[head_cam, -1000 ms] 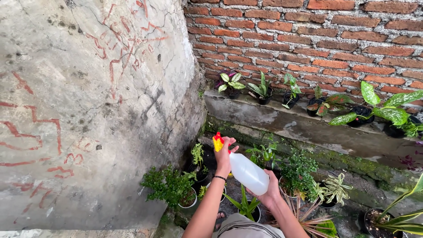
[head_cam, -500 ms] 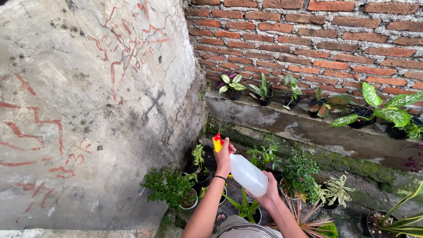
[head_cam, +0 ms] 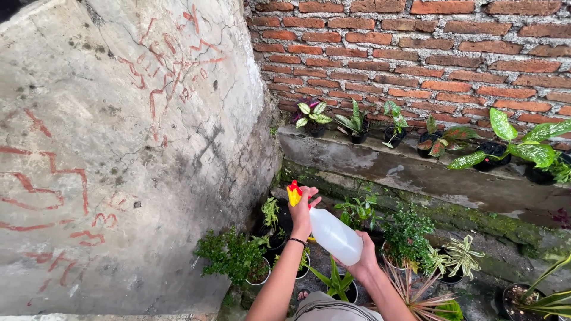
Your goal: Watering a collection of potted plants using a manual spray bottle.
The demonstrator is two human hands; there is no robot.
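A white plastic spray bottle with a yellow and red nozzle head is tilted up towards the corner of the walls. My left hand grips the trigger head; a dark band circles that wrist. Under the bottle's base, my right hand cups it from below. Small potted plants stand on the ground just beyond the nozzle.
A cracked grey concrete wall with red scribbles fills the left. A red brick wall rises behind a mossy concrete ledge carrying several black pots. More potted plants crowd the ground around my feet.
Both hands and the bottle hold nearly the same pose; the view has shifted only slightly.
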